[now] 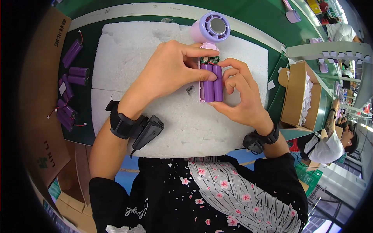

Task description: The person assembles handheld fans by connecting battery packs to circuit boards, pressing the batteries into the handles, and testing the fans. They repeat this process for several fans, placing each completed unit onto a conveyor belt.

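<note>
A small handheld fan lies on a white foam board (155,134), its round lilac head (211,27) pointing away from me. The handle is uncovered and shows a green circuit board (210,59) above a purple two-cell battery pack (209,90) seated in the pink casing. My left hand (171,68) is closed on the fan's handle, thumb pressing across the cells and index finger at the handle's top. From the other side my right hand (243,93) grips the handle, fingertips beside the circuit board and thumb at the lower end of the cells.
Several purple battery packs (72,53) with wires lie left of the foam board, beside a tall cardboard box (46,93). At right stands an open carton (299,97) with white pieces inside. A co-worker (328,143) sits further right along the green bench.
</note>
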`<state>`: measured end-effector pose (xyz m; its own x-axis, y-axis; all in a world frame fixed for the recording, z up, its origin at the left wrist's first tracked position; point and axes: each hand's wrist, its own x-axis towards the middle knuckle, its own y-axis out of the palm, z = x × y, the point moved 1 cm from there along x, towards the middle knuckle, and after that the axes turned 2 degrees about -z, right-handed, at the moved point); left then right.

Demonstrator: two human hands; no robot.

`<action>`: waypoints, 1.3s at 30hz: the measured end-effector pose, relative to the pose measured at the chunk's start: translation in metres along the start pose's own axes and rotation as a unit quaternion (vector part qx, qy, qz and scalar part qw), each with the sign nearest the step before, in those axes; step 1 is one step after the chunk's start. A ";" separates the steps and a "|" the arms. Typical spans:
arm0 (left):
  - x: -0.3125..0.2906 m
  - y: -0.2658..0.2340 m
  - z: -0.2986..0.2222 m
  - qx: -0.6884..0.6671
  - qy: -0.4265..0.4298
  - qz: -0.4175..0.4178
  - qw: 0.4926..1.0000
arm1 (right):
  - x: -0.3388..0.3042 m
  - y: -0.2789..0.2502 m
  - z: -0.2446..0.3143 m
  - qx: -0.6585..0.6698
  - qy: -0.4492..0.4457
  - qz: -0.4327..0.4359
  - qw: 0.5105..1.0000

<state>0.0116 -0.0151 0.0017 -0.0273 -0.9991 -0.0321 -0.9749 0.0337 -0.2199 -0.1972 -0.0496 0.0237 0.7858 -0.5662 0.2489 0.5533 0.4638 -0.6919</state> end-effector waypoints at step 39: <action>-0.007 0.013 0.000 0.003 -0.018 0.031 0.999 | 0.018 0.012 -0.001 0.011 0.089 -0.100 0.991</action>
<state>-0.0008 -0.0077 -0.0011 -0.0801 -0.9936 -0.0800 -0.9704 0.0961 -0.2216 -0.1764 -0.0544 0.0193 0.6000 -0.7586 0.2541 0.6997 0.3437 -0.6263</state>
